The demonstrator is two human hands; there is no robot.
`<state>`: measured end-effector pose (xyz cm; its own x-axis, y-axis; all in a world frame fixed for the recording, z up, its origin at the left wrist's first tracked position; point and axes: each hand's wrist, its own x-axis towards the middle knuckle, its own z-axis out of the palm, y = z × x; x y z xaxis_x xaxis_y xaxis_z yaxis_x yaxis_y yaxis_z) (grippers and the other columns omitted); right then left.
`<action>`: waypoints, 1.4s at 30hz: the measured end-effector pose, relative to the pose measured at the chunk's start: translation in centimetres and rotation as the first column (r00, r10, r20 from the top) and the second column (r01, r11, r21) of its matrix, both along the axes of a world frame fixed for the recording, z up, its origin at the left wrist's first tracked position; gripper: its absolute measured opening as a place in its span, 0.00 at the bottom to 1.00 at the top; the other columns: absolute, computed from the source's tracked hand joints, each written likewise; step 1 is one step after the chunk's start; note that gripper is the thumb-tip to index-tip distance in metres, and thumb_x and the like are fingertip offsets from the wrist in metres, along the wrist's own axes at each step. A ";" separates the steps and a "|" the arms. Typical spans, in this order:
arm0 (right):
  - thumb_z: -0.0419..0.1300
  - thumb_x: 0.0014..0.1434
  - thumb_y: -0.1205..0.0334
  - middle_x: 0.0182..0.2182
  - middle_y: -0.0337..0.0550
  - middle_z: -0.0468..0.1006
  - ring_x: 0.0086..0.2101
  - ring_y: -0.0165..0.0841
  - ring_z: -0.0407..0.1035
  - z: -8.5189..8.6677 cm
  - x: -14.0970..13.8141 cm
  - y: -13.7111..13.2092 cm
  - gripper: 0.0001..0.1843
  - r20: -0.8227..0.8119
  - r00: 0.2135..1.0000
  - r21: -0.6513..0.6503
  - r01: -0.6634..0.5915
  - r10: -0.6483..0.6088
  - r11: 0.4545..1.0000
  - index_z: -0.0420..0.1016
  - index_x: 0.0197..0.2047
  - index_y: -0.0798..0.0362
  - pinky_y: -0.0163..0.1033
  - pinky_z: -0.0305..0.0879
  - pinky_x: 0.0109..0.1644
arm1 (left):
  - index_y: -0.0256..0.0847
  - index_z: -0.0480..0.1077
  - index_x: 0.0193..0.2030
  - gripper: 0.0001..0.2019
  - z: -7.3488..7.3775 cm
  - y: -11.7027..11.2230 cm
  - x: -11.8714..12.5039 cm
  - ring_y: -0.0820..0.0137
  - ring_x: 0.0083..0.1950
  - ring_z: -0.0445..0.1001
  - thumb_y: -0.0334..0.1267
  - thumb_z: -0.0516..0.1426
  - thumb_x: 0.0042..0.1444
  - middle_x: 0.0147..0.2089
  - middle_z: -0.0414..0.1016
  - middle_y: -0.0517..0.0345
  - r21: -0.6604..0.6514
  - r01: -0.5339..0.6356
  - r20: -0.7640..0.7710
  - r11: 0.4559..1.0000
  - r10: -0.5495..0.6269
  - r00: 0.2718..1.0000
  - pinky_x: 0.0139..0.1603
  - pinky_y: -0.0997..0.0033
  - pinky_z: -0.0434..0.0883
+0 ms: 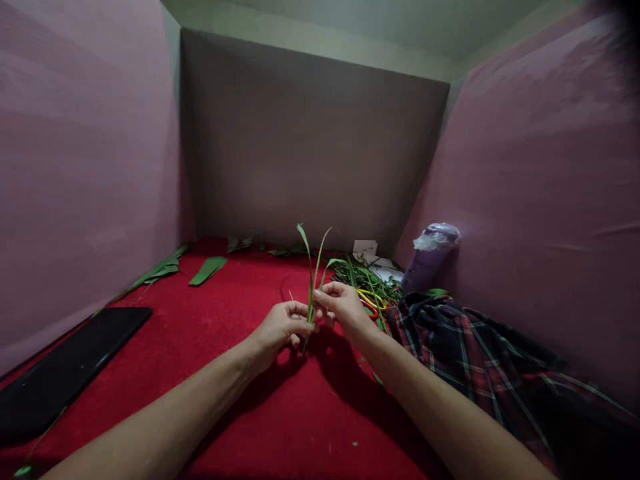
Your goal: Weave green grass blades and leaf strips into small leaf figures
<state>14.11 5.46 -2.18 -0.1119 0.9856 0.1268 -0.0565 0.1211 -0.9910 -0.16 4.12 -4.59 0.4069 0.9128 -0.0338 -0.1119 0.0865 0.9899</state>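
Observation:
Several long green grass blades (311,267) stand upright between my two hands, low over the red cloth. My left hand (283,327) pinches them near their lower ends, and the stem tips poke out below its fingers. My right hand (343,308) is closed on the blades just above and to the right, thumb and forefinger together. One blade curls over to the right above that hand. Just past my right hand lie scissors with yellow and red handles (373,300), partly covered by a heap of green stems (367,275).
A black flat tray-like slab (75,370) lies at left. Broad leaves (207,271) rest on the red cloth (225,413) toward the back. At right are a purple container (425,267) topped with clear plastic, a plaid cloth (465,347) and a white card (365,249). Pink walls flank both sides.

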 end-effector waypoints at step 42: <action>0.56 0.51 0.55 0.14 0.35 0.67 0.15 0.25 0.59 -2.5 0.6 -1.1 0.12 0.269 0.960 0.070 0.068 -0.084 0.995 0.65 0.23 0.55 0.29 0.54 0.18 | 0.34 0.69 0.27 0.11 0.8 -1.1 0.5 0.81 0.12 0.57 0.41 0.53 0.49 0.18 0.68 0.58 -0.018 0.033 -0.218 0.999 -0.037 0.975 0.10 0.82 0.51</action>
